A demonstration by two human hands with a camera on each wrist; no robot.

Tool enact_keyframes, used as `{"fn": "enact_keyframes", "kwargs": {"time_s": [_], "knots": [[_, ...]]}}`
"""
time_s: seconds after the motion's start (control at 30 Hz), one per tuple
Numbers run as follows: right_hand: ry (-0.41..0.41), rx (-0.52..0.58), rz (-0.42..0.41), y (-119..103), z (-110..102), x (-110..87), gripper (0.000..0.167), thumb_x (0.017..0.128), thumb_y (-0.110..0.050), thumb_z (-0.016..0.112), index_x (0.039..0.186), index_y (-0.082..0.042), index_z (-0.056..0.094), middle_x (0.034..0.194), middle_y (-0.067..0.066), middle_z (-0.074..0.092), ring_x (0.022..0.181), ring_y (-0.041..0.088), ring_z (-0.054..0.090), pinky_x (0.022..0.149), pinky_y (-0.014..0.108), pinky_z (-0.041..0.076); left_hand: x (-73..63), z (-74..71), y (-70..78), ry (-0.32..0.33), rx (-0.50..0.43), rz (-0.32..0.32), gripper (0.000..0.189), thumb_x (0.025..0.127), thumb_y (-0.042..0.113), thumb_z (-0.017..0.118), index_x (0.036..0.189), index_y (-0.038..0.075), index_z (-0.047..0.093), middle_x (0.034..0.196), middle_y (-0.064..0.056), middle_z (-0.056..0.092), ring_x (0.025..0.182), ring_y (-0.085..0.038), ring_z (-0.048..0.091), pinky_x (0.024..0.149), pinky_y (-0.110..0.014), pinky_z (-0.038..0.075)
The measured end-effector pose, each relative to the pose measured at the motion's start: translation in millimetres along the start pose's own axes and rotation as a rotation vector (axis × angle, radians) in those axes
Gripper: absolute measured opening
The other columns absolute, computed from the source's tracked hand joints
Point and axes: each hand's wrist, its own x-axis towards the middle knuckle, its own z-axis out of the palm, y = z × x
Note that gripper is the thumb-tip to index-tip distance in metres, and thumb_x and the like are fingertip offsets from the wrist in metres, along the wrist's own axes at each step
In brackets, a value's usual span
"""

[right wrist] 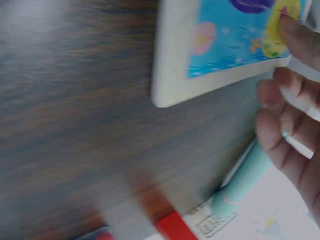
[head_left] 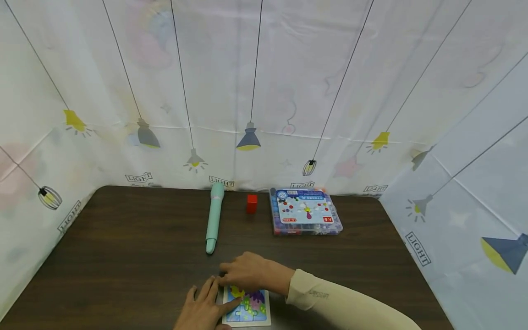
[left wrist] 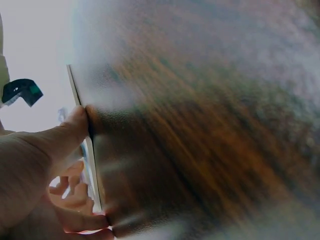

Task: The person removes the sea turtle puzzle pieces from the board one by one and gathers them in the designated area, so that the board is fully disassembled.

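Note:
A small jigsaw puzzle (head_left: 249, 315) in a pale frame lies flat on the table, with a blue, yellow and purple picture. My left hand (head_left: 204, 305) rests along its left side, thumb reaching over the picture and the other fingers extended toward the far left corner. My right hand (head_left: 251, 273) crosses the far edge of the puzzle. In the right wrist view, the right thumb (right wrist: 300, 40) presses a yellow part of the puzzle picture (right wrist: 235, 42) near a corner, while the other fingers bend loosely beyond the frame. The left wrist view shows the left thumb (left wrist: 75, 122) at the frame's edge.
Beyond the hands lie a mint-green stick-like object (head_left: 214, 215), a small red block (head_left: 251, 204) and a clear plastic box (head_left: 305, 213) of colourful pieces with a printed label. Behind the dark wooden table (head_left: 123, 256) hangs a white lamp-patterned curtain (head_left: 214, 91).

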Motion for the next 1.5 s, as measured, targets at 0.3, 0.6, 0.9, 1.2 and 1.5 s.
{"fn": "enact_keyframes", "kwargs": {"time_s": [0.3,0.6,0.9,1.2,1.5], "knots": [[0.058,0.080,-0.060,8.1,8.5,-5.4,0.040,0.098,-0.032,0.071,0.137,-0.035,0.064,0.122,-0.009,0.060,0.091,0.001,0.060,0.069,0.016,0.051,-1.1,-2.6,-0.4,-0.021,-0.018,-0.023,0.060,0.088,0.063,0.066,0.146,0.049,0.053,0.153,-0.027,0.043,0.139,-0.048,0.041,0.092,-0.073,0.043],[0.033,-0.003,-0.063,6.1,1.7,-0.8,0.036,0.097,-0.034,0.072,0.132,-0.039,0.066,0.120,-0.010,0.060,0.072,0.000,0.052,0.056,0.017,0.045,-1.0,-0.6,-1.1,-0.002,-0.051,-0.009,0.060,0.088,0.062,0.066,0.146,0.048,0.054,0.152,-0.029,0.043,0.139,-0.049,0.040,0.091,-0.075,0.042],[-0.017,0.055,-0.050,8.1,-1.8,-1.3,0.043,0.099,-0.031,0.071,0.139,-0.039,0.060,0.130,-0.010,0.057,0.094,0.004,0.061,0.062,0.018,0.048,0.2,0.4,-1.0,0.006,-0.049,-0.002,0.058,0.089,0.063,0.064,0.145,0.048,0.056,0.152,-0.028,0.044,0.139,-0.049,0.040,0.091,-0.075,0.042],[0.144,0.247,-0.075,9.0,11.2,-10.5,0.035,0.103,-0.019,0.065,0.136,-0.030,0.063,0.115,-0.012,0.062,0.094,0.002,0.054,0.063,0.014,0.041,0.2,1.1,-0.4,-0.014,-0.058,-0.009,0.059,0.090,0.062,0.064,0.147,0.048,0.053,0.154,-0.027,0.042,0.139,-0.049,0.040,0.092,-0.075,0.041],[0.448,0.880,0.049,31.1,20.1,-39.8,0.007,0.098,-0.006,0.069,0.100,-0.011,0.065,0.093,-0.004,0.062,0.078,-0.002,0.052,0.071,0.015,0.047,-2.2,-0.3,2.7,0.011,-0.039,-0.026,0.062,0.088,0.059,0.069,0.147,0.046,0.054,0.152,-0.029,0.043,0.138,-0.048,0.042,0.091,-0.074,0.043]]}}
